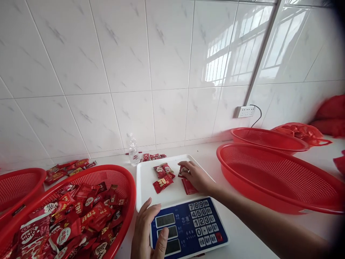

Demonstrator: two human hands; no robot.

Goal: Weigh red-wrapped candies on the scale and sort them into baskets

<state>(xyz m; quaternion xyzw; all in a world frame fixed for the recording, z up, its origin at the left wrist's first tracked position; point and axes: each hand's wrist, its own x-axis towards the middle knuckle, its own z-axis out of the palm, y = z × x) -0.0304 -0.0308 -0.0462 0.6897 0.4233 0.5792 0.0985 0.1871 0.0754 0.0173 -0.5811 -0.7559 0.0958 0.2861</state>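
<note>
My right hand (198, 176) reaches over the white pan (172, 198) of a digital scale. Its fingers are curled on a small red snack packet (183, 170), partly covered by them. A flat red packet (188, 186) lies just below that hand. Several more red packets (163, 183) form a small cluster at the pan's middle. My left hand (148, 230) is open, thumb and fingers apart, beside the displays on the scale's blue keypad panel (185, 225). It holds nothing.
On the left, a red basket (130, 194) is heaped with mixed snack packets. A clear bottle (133, 149) stands behind the scale, near loose packets (154, 157). More red baskets (269, 180) stand on the right, below a wall socket (245, 111).
</note>
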